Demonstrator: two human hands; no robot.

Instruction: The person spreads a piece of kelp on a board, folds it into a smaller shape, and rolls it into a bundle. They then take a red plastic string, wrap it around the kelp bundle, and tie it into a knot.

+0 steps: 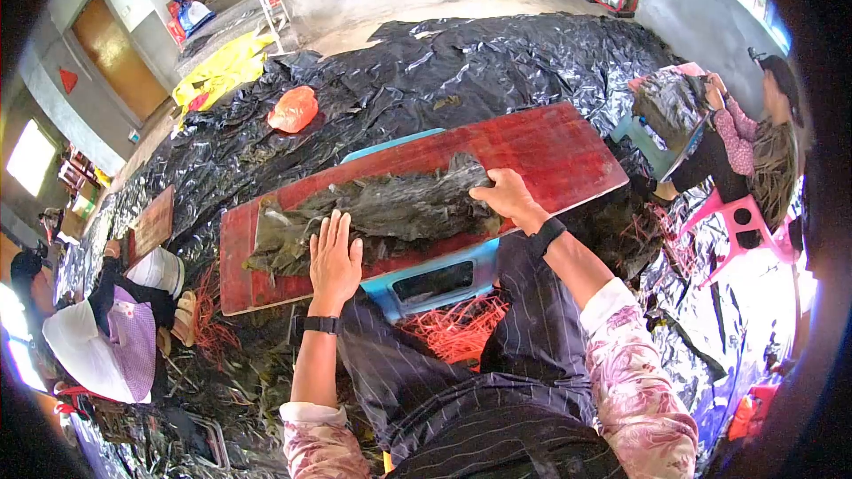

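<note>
A flattened bundle of dark, greenish-brown dried leaves (390, 204) lies lengthwise on a red wooden board (550, 146) in front of my lap. My left hand (334, 259) rests flat at the near edge of the bundle, fingers stretched out. At the bundle's right end my right hand (508, 198) is closed, with thumb and fingers pinching the leaves. The board lies over a blue plastic stool (433, 278), partly hidden beneath it. Between my legs, below the stool, sits a heap of red ties (457, 326).
Crumpled black plastic sheeting (497, 62) covers the floor, with an orange bag (293, 109) on it. At right a person (741, 137) handles another leaf bundle near a pink stool (741, 226). Another person (98, 337) sits at left by a smaller board (151, 226).
</note>
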